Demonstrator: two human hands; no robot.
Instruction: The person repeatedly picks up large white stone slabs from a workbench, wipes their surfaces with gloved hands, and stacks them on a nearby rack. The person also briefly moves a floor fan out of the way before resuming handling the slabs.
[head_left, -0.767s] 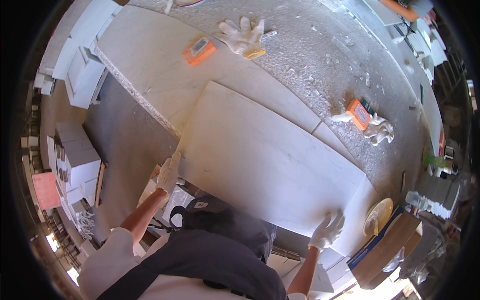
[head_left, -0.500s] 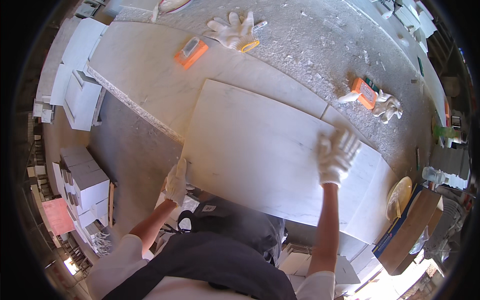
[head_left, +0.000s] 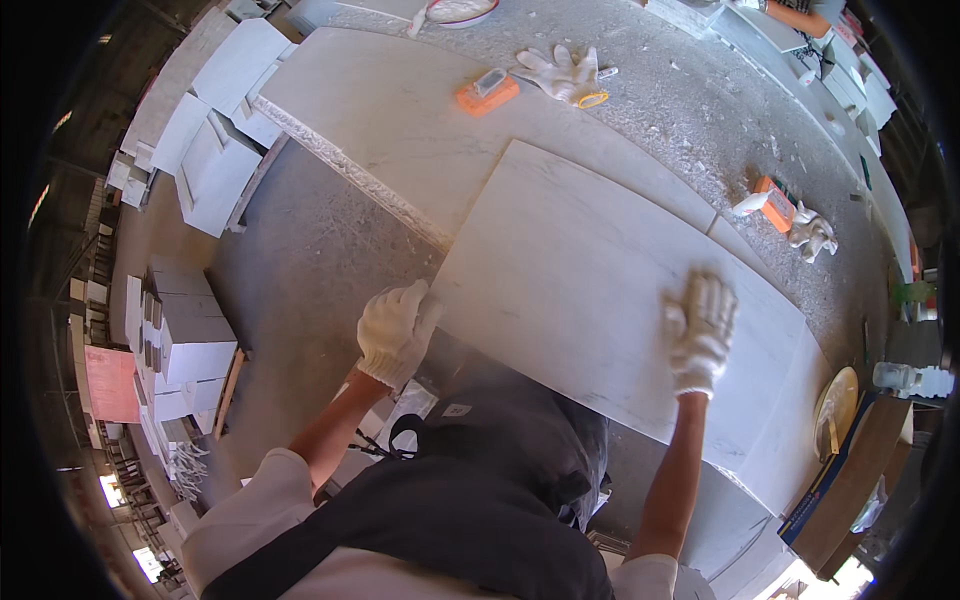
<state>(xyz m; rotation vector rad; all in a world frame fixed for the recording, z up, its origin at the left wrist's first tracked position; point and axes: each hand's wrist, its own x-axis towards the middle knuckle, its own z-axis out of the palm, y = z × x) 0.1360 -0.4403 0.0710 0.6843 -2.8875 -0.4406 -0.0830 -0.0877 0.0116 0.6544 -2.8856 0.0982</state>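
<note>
A white marble slab [head_left: 590, 270] with faint grey veins lies on top of a larger pale slab [head_left: 385, 130]. My right hand [head_left: 703, 335], in a white knitted glove, is spread palm down over the right part of the upper slab, its fingers a little blurred. My left hand [head_left: 393, 335], gloved too, is at the near left corner of that slab. Its fingers are loosely bent, with the thumb apart, and nothing shows in them. Whether it touches the edge is hard to tell.
An orange block [head_left: 488, 95] and spare glove [head_left: 560, 75] rest beyond the slab. Another orange block [head_left: 775, 205] and a crumpled glove [head_left: 812, 234] lie on the dusty surface. A round dish [head_left: 836, 410] stands right, stacked boxes [head_left: 190, 330] left. Another person's arm [head_left: 797, 17] shows far right.
The view has turned, shifting the scene rightward. My left hand has come up from the slab's left edge and its fingers have bent. My right hand has moved slightly over the slab.
</note>
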